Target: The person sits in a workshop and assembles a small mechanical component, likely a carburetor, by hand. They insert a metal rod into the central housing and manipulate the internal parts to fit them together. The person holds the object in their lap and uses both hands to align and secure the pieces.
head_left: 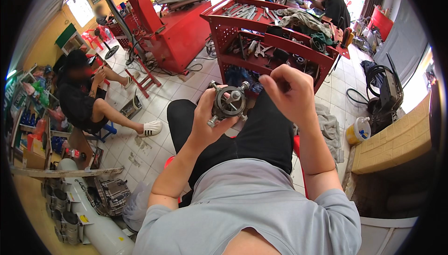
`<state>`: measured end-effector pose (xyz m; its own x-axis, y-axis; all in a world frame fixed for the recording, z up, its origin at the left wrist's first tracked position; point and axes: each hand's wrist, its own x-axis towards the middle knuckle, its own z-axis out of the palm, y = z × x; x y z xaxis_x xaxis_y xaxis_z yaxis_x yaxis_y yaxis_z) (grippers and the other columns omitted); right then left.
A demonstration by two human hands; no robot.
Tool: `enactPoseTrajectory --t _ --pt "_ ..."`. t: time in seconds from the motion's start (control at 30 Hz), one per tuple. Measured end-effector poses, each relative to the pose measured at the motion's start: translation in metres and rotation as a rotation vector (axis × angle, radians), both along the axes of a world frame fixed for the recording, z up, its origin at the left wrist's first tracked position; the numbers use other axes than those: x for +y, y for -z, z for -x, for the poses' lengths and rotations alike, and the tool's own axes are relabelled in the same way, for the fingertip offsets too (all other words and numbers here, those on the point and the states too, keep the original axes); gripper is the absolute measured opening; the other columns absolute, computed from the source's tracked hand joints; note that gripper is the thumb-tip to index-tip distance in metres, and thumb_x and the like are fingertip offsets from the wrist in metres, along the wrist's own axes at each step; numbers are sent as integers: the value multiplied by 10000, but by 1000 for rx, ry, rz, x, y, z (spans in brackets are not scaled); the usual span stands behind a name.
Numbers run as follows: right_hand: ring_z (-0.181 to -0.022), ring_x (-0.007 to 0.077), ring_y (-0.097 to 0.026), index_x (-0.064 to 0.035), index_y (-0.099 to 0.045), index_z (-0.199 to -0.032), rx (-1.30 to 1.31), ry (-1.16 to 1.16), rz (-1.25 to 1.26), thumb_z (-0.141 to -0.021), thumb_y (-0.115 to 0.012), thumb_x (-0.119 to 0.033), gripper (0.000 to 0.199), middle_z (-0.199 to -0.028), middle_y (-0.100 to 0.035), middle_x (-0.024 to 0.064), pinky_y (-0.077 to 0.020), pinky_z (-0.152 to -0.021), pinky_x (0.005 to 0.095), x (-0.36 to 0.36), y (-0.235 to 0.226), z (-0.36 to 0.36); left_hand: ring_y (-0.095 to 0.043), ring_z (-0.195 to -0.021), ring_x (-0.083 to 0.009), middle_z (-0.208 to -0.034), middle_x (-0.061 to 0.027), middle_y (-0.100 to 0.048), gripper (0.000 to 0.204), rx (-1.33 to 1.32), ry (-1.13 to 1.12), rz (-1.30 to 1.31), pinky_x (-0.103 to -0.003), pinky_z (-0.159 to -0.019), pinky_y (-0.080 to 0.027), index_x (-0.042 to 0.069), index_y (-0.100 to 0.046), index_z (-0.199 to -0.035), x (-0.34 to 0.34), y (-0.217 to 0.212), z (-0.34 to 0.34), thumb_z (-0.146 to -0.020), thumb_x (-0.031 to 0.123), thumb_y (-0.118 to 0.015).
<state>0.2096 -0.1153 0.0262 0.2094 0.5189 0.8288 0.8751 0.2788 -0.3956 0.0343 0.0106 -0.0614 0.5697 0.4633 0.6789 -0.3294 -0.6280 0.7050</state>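
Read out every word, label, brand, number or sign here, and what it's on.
I don't copy printed wording; lettering shows here:
White cylinder: dark letters.
Yellow label on it: too small to read.
Grey shirt: tiny dark mark, unreadable.
Dark panel, left edge: pale letters, partly cut off.
Ring-shaped metal part in the left hand: none readable.

Centre: wearer's left hand (205, 115) and right hand (294, 92), two; ring-shaped metal fixture (234, 95), one; bolts (244, 85) around it, four visible. Upper right: red tool cart (219, 24), one. Left, person (74, 101); upper left, second person (100, 18); upper right, third person (336, 10). Right: bucket (355, 133), one.
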Motion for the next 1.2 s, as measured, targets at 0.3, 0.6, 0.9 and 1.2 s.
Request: enactPoseTrajectory --t 0.3,0.6,0.9,1.2 --pt "-495 216 -570 -81 -567 -668 -105 -14 12 -647 -858 -378 417 -584 -570 43 -440 -472 313 -7 -4 5 -616 -975 -235 -1115 -133 -588 612 33 -53 -233 -325 -840 -497 -13 -471 -1250 3 -1 -1 -735 88 -786" --pt "-476 206 -537 -84 -571 -686 -152 -77 41 -656 -858 -331 379 -567 -535 36 -417 -458 305 -11 -6 17 -627 -955 -182 -1069 -110 -610 663 123 -130 -359 -304 -833 -509 -12 -434 -1292 3 -7 1 -735 57 -786" --pt "-474 199 -545 -87 -578 -679 -125 -56 -20 -683 -822 -301 325 -565 -537 39 -401 -446 298 -11 -5 10 -604 -1022 -325 -1145 -169 -590 603 8 -96 -201 -378 -881 -476 -1 -505 -1233 3 -5 -2 -721 134 -794" --pt "-475 197 -545 -77 -570 -669 -59 113 -60 -696 -833 -241 310 -571 -547 38 -414 -444 297 -5 -3 -3 -601 -1041 -321 -1160 -164 -588 602 -24 -48 -106 -376 -886 -475 5 -499 -1228 2 -1 -2 -716 110 -798"
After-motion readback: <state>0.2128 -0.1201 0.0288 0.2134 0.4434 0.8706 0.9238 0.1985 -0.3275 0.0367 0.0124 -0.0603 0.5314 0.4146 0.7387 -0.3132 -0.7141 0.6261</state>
